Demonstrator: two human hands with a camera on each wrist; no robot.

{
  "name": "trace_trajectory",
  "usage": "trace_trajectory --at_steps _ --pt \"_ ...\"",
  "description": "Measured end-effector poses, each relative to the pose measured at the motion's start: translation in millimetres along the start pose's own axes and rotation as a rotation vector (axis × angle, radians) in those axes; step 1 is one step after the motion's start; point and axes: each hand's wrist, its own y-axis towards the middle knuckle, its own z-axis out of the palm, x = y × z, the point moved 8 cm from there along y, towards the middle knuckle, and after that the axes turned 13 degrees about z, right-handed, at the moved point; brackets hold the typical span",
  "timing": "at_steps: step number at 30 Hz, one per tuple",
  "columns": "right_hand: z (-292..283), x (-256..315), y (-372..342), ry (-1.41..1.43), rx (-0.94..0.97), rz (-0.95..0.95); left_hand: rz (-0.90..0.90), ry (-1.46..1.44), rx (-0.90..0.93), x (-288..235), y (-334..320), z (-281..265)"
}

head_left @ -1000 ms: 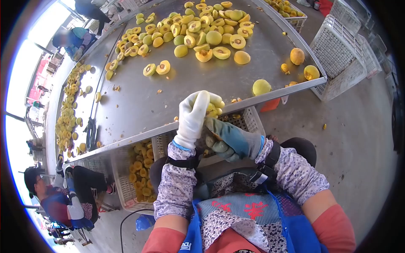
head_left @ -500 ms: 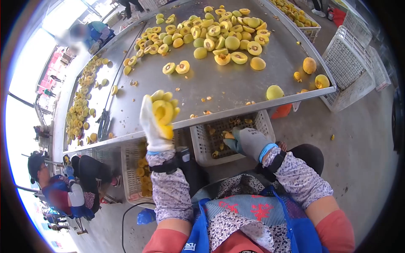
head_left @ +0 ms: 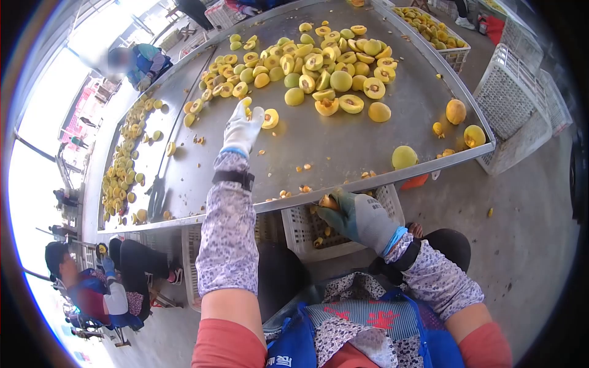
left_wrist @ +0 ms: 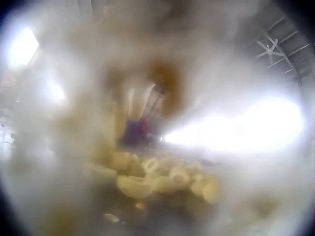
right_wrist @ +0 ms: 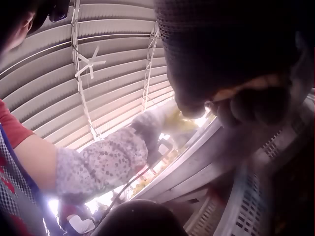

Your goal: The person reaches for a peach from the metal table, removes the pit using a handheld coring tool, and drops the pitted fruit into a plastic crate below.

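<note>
My left hand (head_left: pixel 241 130), in a white glove, reaches out over the metal table with its fingers around a yellow peach half, most of it hidden by the glove. Just right of its fingers lies another peach half (head_left: pixel 270 118), pit showing. Low at the table's near edge, my right hand (head_left: pixel 367 219) wears a grey-and-teal glove and grips a small brownish-orange thing (head_left: pixel 328 201); I cannot tell what it is. In the right wrist view dark, curled fingers (right_wrist: pixel 253 105) close over it. The left wrist view is blurred, with peach halves (left_wrist: pixel 135 187) ahead.
A heap of halved and whole peaches (head_left: pixel 316 64) covers the table's far middle. Below the near edge stands a white crate (head_left: pixel 340 250) with scraps. White crates (head_left: pixel 503 92) stack at right. Other people (head_left: pixel 101 285) work at left.
My left hand went from the right hand to the left, showing hollowed peach flesh in its palm, then forward to the peach halves on the table. My right hand moved apart and stayed low.
</note>
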Motion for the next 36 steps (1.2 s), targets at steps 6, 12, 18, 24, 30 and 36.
trace_trajectory --at_steps 6,12,18,24,30,36 --pt "-11 2 3 0.143 -0.043 0.036 0.030 0.304 0.315 8 31 78" --pt "-14 3 11 0.181 -0.115 0.003 0.066 -0.038 0.345 -25 -12 79" --pt "-41 22 5 0.206 -0.397 -0.225 0.196 -0.664 0.333 -105 -76 45" --pt "-19 14 10 0.257 -0.285 -0.116 -0.011 -1.301 0.005 -140 -135 51" --pt "-4 4 10 0.251 -0.248 -0.147 0.196 -1.052 -0.227 -147 -151 41" --pt "3 -1 13 0.331 -0.214 -0.113 0.106 -1.180 -0.322 -145 -151 52"
